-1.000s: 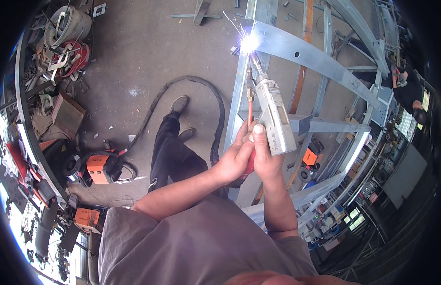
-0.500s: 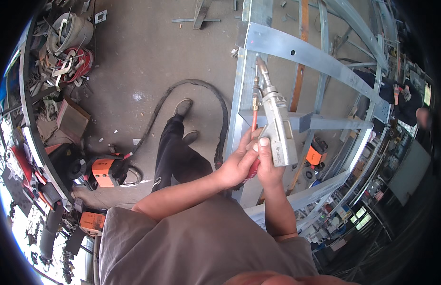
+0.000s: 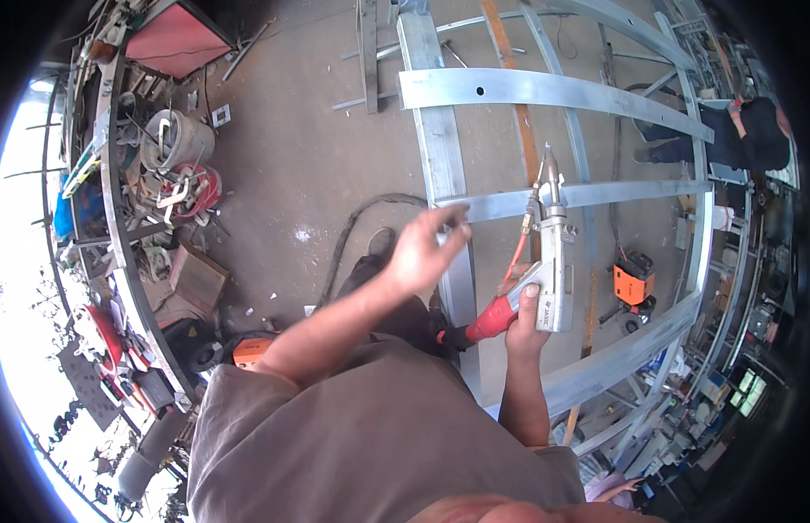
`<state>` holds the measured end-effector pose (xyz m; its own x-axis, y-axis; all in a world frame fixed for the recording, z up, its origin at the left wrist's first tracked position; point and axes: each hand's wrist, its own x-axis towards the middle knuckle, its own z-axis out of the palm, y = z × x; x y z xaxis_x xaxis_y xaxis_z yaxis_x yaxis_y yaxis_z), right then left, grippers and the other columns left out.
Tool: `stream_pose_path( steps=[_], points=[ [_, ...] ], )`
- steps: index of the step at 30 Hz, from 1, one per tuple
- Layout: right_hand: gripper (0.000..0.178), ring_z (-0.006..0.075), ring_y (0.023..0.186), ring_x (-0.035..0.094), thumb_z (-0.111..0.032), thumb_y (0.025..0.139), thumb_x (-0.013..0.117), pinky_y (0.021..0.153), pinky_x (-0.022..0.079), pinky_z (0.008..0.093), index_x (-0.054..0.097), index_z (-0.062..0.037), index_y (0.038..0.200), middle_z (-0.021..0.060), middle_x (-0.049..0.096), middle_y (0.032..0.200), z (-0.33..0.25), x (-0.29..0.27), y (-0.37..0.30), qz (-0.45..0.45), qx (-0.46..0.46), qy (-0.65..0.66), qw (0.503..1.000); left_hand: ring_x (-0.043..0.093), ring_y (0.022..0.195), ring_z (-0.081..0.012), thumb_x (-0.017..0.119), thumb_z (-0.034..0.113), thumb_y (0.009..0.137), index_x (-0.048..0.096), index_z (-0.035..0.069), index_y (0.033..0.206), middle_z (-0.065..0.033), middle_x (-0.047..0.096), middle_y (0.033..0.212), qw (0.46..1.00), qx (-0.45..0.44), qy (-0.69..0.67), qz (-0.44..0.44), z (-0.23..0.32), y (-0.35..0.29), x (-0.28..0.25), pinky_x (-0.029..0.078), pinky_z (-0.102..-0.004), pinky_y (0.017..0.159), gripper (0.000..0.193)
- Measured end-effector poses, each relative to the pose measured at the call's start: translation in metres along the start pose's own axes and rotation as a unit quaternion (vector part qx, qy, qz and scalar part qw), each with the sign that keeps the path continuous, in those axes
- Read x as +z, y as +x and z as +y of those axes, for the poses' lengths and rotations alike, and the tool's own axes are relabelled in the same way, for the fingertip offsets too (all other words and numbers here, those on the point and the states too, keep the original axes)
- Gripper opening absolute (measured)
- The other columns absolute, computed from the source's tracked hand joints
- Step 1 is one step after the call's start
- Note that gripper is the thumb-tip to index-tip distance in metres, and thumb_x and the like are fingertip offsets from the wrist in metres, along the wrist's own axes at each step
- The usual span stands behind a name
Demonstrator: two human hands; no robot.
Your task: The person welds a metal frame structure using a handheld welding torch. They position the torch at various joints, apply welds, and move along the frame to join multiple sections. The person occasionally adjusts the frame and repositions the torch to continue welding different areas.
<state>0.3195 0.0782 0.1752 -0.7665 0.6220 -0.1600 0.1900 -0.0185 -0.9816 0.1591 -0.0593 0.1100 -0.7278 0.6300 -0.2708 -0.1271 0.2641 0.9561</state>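
Your right hand (image 3: 525,324) grips the welding gun (image 3: 553,261); your left hand (image 3: 422,253) hangs open, probably touching nothing. Brace it before aiming at the steel frame (image 3: 553,89).

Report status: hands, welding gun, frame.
Right hand gripping welding gun, nozzle up. Left hand open, off the gun, above the steel frame. Nothing between nozzle and frame.

From my feed I see an orange welding machine (image 3: 633,281) at three o'clock, a red cable reel (image 3: 194,190) at ten, another person (image 3: 736,139) at two.
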Motion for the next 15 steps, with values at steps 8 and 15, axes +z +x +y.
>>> stream_pose_path(
  steps=[8, 15],
  points=[
    [0.034, 0.0156, 0.080, 0.063, -0.028, 0.107, 0.049, 0.070, 0.053, 0.0315, 0.057, -0.0006, 0.126, 0.0082, 0.065, 0.089, -0.003, -0.011, -0.021, 0.098, 0.037, -0.037, 0.994, 0.045, 0.143, -0.0341, 0.064, 0.020, 0.093, 0.049, 0.005, 0.148, -0.0172, 0.049, 0.152, 0.864, 0.164, 0.475, 0.039, 0.024, 0.186, 0.000, 0.036, -0.0458, 0.119, 0.059],
    [0.044, 0.0169, 0.093, 0.067, -0.031, 0.104, 0.060, 0.078, 0.057, 0.0341, 0.052, -0.0003, 0.135, 0.0098, 0.062, 0.119, -0.008, 0.009, 0.019, 0.146, 0.078, -0.009, 0.986, 0.041, 0.146, -0.0364, 0.059, 0.015, 0.097, 0.019, 0.010, 0.165, -0.0187, 0.039, 0.159, 0.740, 0.127, 0.660, -0.026, 0.004, 0.292, -0.008, 0.032, -0.0502, 0.122, 0.079]
  ],
)
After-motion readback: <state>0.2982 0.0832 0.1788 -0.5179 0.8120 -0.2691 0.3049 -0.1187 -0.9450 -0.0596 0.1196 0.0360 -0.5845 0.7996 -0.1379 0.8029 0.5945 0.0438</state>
